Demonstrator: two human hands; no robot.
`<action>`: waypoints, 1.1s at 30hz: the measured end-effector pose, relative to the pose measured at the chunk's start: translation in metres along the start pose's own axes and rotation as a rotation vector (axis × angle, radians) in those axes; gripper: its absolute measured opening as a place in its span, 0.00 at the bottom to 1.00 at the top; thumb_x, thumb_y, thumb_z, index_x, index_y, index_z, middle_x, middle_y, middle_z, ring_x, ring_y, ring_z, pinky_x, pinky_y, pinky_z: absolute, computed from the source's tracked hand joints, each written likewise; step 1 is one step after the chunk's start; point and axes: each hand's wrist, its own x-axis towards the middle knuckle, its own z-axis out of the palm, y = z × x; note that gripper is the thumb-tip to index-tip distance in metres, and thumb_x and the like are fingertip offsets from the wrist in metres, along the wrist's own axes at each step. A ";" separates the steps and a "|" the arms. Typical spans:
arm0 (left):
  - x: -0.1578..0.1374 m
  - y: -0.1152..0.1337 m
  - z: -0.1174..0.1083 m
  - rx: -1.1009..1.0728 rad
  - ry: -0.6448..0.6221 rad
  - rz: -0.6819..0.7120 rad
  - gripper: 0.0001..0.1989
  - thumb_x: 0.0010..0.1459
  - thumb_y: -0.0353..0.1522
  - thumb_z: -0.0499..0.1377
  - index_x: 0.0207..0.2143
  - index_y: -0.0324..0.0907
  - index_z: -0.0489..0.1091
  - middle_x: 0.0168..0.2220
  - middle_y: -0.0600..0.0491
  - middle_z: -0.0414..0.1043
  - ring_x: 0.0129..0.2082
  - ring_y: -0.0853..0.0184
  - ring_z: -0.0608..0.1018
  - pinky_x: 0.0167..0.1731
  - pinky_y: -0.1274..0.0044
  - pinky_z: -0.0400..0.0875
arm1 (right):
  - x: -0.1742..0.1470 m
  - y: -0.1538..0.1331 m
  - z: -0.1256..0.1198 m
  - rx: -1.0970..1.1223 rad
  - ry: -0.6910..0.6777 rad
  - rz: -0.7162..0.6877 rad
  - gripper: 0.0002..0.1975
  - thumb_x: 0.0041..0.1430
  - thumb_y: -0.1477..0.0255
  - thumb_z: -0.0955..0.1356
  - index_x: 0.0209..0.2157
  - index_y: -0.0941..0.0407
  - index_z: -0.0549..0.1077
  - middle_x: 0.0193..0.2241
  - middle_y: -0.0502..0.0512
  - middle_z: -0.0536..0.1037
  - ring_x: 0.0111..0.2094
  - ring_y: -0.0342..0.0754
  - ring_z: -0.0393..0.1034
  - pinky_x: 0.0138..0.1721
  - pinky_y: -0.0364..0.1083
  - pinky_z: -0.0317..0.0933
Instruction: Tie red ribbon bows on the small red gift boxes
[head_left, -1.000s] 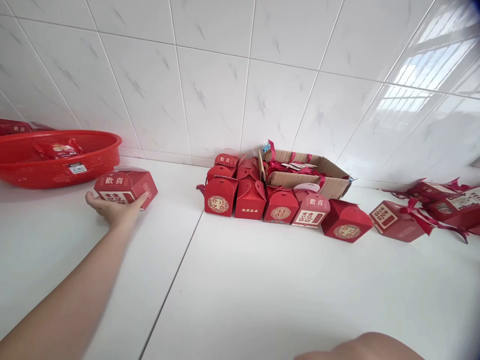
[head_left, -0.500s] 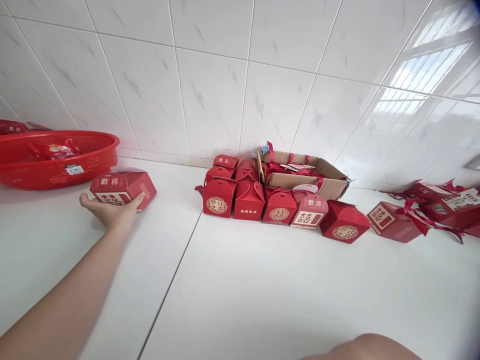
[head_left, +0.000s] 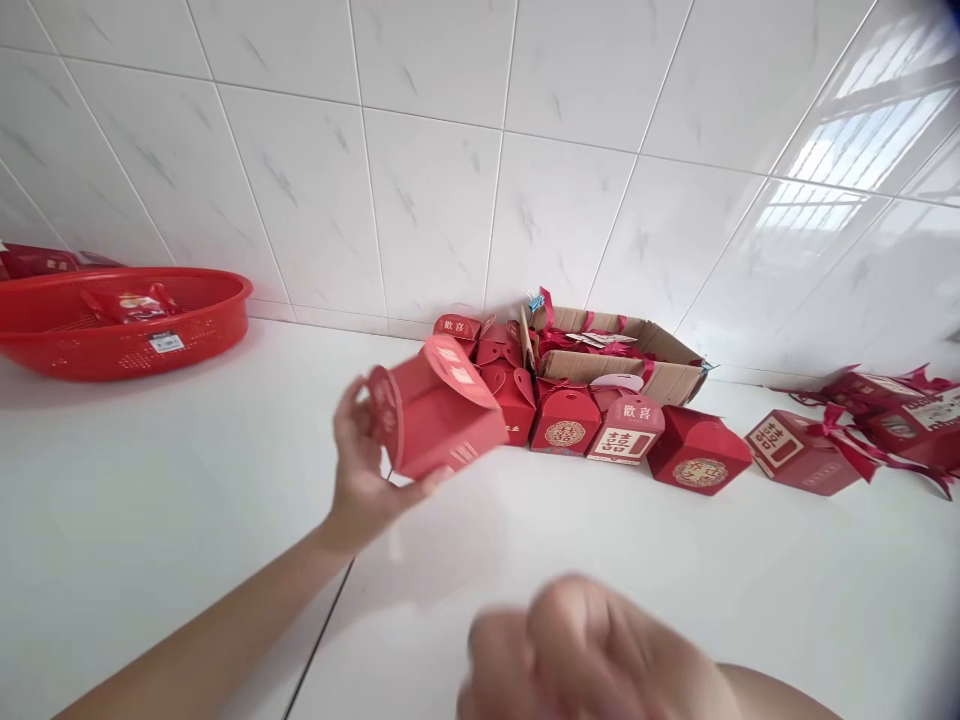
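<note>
My left hand (head_left: pixel 364 470) grips a red paper gift box (head_left: pixel 446 415) and holds it tilted above the white counter. Its fingers wrap round the left side, and the thumb lies under the lower edge. Low in the view, my right hand (head_left: pixel 577 650) is curled and blurred by motion, apart from the box; whether anything is inside it I cannot tell. Behind the held box stands a row of red gift boxes (head_left: pixel 565 420), partly hidden by it. One box with a tied ribbon (head_left: pixel 810 450) sits farther right.
A cardboard tray (head_left: pixel 622 378) of dark red ribbons stands against the tiled wall. On the left is a red plastic basket (head_left: pixel 120 350) with a small red packet (head_left: pixel 139 303) in it. More ribboned boxes (head_left: pixel 919 425) lie at the far right. A dark seam (head_left: pixel 322 635) crosses the counter.
My left hand has carried the gift box from beside the basket rightward and lifted it, turning it. My right hand has come up into view from the bottom edge.
</note>
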 end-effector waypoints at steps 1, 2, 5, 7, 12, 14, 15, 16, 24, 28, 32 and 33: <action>-0.010 0.002 0.006 -0.016 -0.066 -0.037 0.55 0.37 0.32 0.71 0.63 0.49 0.42 0.58 0.42 0.55 0.56 0.54 0.66 0.47 0.64 0.70 | 0.008 -0.003 -0.004 0.076 0.009 -0.015 0.16 0.46 0.57 0.74 0.26 0.52 0.69 0.25 0.46 0.65 0.26 0.38 0.62 0.25 0.38 0.58; -0.019 0.002 0.011 -0.026 -0.138 -0.080 0.55 0.38 0.33 0.70 0.63 0.50 0.40 0.57 0.42 0.56 0.56 0.52 0.66 0.48 0.63 0.70 | 0.016 -0.007 -0.007 0.156 0.018 -0.027 0.13 0.49 0.60 0.73 0.27 0.53 0.69 0.26 0.45 0.65 0.28 0.36 0.62 0.27 0.37 0.58; -0.039 -0.001 0.020 -0.072 -0.323 -0.159 0.57 0.39 0.33 0.70 0.64 0.54 0.37 0.57 0.43 0.57 0.56 0.50 0.66 0.48 0.59 0.68 | 0.029 -0.017 -0.012 0.395 0.051 -0.043 0.06 0.57 0.70 0.70 0.32 0.56 0.69 0.29 0.46 0.66 0.31 0.35 0.62 0.31 0.35 0.59; -0.046 -0.004 0.023 -0.089 -0.400 -0.186 0.57 0.40 0.33 0.70 0.64 0.55 0.36 0.57 0.43 0.57 0.56 0.50 0.66 0.49 0.57 0.66 | 0.031 -0.020 -0.013 0.499 0.052 -0.037 0.04 0.58 0.72 0.69 0.32 0.57 0.70 0.29 0.47 0.67 0.31 0.36 0.63 0.31 0.36 0.59; -0.051 -0.005 0.025 -0.171 -0.497 -0.261 0.55 0.42 0.35 0.69 0.63 0.58 0.36 0.58 0.45 0.55 0.54 0.53 0.67 0.50 0.58 0.66 | 0.028 -0.020 -0.015 0.522 0.029 -0.041 0.04 0.58 0.72 0.70 0.31 0.57 0.71 0.30 0.48 0.68 0.32 0.37 0.64 0.32 0.36 0.59; -0.052 -0.004 0.025 -0.192 -0.518 -0.292 0.55 0.41 0.35 0.70 0.63 0.60 0.36 0.58 0.46 0.54 0.54 0.53 0.67 0.50 0.58 0.66 | 0.027 -0.019 -0.016 0.509 0.021 -0.048 0.04 0.57 0.72 0.70 0.31 0.57 0.72 0.30 0.47 0.68 0.33 0.37 0.64 0.32 0.36 0.59; -0.052 -0.003 0.025 -0.193 -0.524 -0.309 0.55 0.41 0.35 0.70 0.63 0.60 0.36 0.58 0.46 0.53 0.53 0.53 0.67 0.50 0.58 0.66 | 0.028 -0.019 -0.016 0.500 0.018 -0.051 0.04 0.56 0.72 0.71 0.31 0.57 0.72 0.30 0.47 0.68 0.33 0.36 0.64 0.32 0.36 0.59; -0.053 -0.003 0.025 -0.194 -0.530 -0.328 0.55 0.42 0.35 0.70 0.62 0.60 0.36 0.59 0.46 0.53 0.52 0.54 0.68 0.49 0.59 0.67 | 0.028 -0.018 -0.016 0.485 0.016 -0.053 0.04 0.56 0.71 0.71 0.31 0.57 0.73 0.31 0.47 0.69 0.33 0.36 0.64 0.32 0.36 0.59; -0.054 -0.011 0.026 -0.231 -0.559 -0.320 0.58 0.40 0.34 0.71 0.62 0.61 0.32 0.59 0.45 0.51 0.55 0.51 0.66 0.47 0.59 0.69 | 0.029 -0.016 -0.016 0.352 0.077 -0.116 0.05 0.52 0.70 0.74 0.30 0.56 0.77 0.29 0.49 0.70 0.31 0.36 0.63 0.31 0.34 0.61; -0.055 -0.013 0.026 -0.224 -0.560 -0.331 0.58 0.40 0.34 0.71 0.62 0.63 0.32 0.59 0.46 0.51 0.57 0.49 0.63 0.49 0.57 0.68 | 0.030 -0.016 -0.015 0.324 0.072 -0.175 0.06 0.51 0.70 0.74 0.30 0.57 0.78 0.27 0.48 0.70 0.29 0.34 0.62 0.31 0.34 0.61; -0.054 -0.013 0.026 -0.208 -0.563 -0.317 0.57 0.40 0.33 0.71 0.61 0.62 0.33 0.59 0.45 0.51 0.57 0.48 0.63 0.48 0.56 0.69 | 0.028 -0.017 -0.014 0.305 0.095 -0.244 0.04 0.48 0.74 0.75 0.27 0.57 0.77 0.27 0.47 0.71 0.28 0.34 0.64 0.30 0.33 0.62; -0.054 -0.013 0.026 -0.197 -0.567 -0.318 0.57 0.41 0.32 0.70 0.61 0.62 0.33 0.59 0.45 0.51 0.58 0.48 0.63 0.48 0.56 0.68 | 0.028 -0.017 -0.014 0.291 0.099 -0.259 0.04 0.48 0.75 0.75 0.26 0.57 0.77 0.27 0.47 0.72 0.28 0.34 0.65 0.31 0.33 0.63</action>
